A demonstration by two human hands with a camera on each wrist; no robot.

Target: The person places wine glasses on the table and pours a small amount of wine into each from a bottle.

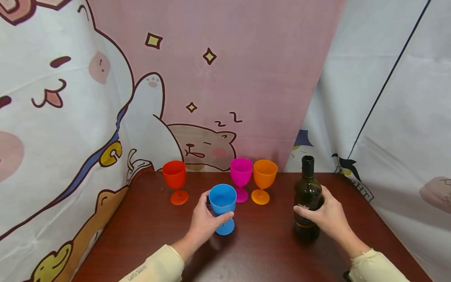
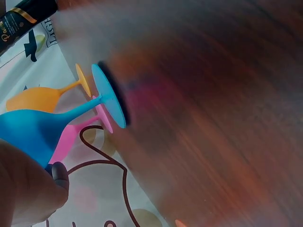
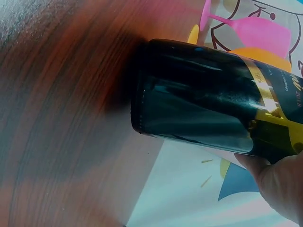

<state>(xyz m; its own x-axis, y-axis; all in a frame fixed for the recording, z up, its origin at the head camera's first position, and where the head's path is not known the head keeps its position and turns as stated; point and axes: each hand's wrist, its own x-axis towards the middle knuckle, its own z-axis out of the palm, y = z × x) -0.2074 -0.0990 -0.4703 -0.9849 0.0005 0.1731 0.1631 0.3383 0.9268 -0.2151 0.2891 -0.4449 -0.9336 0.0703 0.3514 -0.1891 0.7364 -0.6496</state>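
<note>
Left hand (image 1: 206, 222), fingers curled round the blue goblet (image 1: 224, 207), over the middle of the counter (image 1: 262, 250)! Right hand (image 1: 330, 215) grips the dark bottle (image 1: 307, 192), upright over on the right; whether either base touches down is hard to say. Behind stand the red goblet (image 1: 175, 180), pink goblet (image 1: 241, 176) and orange goblet (image 1: 265, 178).

Booth-like nook, cartoon-printed cloth walls (image 1: 260, 70), brown table (image 1: 262, 235)

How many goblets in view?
4. Blue goblet in the left grip; red goblet at the table's back left; magenta goblet and orange goblet side by side, back, right of centre. None look fully hidden in the head view.
</note>
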